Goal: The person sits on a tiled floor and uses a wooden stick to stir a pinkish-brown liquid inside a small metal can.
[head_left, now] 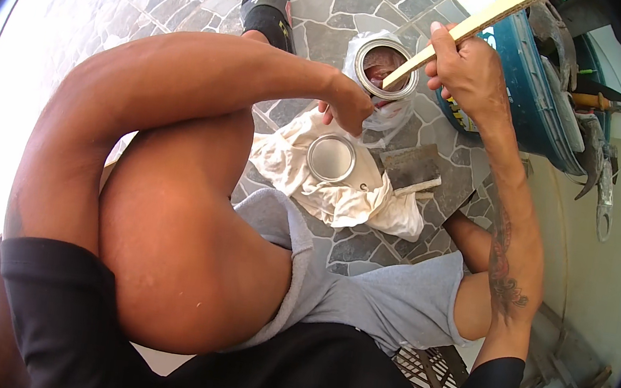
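Note:
In my right hand (471,73) is a long pale wooden stick (495,13), fingers wrapped around it. It slants down into an open metal paint can (410,90), its lower end in the reddish-brown content. Plastic wrapping (391,117) surrounds the can. My left hand (349,104) is curled against the can's near left side, holding it; its fingertips are partly hidden. Just below that hand, a round metal lid (332,158) lies on a crumpled cream cloth (284,158) on the floor.
A flat grey-brown piece with a pale edge (411,169) lies right of the cloth. At the right stands a teal bucket (512,79) with tools hanging at its rim, including a trowel (604,203). My shod foot (269,14) rests on the stone-patterned floor (357,2), left of the can.

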Demonstrator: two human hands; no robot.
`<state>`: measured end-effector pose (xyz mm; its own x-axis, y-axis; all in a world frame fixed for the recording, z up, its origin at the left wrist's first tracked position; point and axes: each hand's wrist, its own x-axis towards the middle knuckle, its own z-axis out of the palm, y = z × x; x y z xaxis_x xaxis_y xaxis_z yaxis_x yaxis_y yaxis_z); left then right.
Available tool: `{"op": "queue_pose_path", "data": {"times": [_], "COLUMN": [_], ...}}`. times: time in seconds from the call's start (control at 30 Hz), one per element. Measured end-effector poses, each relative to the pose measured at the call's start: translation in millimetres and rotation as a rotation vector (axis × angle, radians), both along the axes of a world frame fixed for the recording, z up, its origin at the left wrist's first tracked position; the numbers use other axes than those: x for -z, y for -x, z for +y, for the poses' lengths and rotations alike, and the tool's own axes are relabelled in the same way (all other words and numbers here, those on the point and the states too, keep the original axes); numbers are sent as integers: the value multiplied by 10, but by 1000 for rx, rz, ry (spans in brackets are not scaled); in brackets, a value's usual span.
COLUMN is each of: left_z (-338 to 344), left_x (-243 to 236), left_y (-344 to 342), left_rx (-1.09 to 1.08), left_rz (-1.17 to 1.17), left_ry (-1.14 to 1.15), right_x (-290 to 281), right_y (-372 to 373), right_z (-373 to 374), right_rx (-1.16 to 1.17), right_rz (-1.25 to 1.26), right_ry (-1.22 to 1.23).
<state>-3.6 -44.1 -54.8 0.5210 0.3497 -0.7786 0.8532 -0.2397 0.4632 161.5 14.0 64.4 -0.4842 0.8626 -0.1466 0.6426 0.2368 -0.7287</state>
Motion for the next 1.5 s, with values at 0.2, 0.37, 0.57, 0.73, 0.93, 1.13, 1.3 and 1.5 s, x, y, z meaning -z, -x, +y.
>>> {"op": "queue_pose_path", "data": {"times": [0.2,0.37,0.57,0.73,0.93,1.13,1.3,1.5], "left_z": [29,-4,56,161,290,261,269,282], "left_x": [-183,-190,-133,-59,-387,-448,-389,-313], "left_y": [18,138,130,313,459,534,553,586], "left_rx": [-90,-68,-54,-102,-582,-1132,-1119,-1137], "left_rz": [44,115,144,289,157,-410,-472,-510], "left_ry": [72,157,166,126,-11,-95,-48,70], "right_x": [-74,-20,317,468,708,377,88,392], "right_y": [86,180,188,253,233,467,436,540], "right_z": [6,86,98,68,243,-103,-106,-7], "right_rx": [-77,-133,-220,-116,170,292,315,145], "right_rz": [-47,-75,-55,183,867,937,941,1088], "right_ry": [-273,-384,-557,-363,62,103,95,85]}}
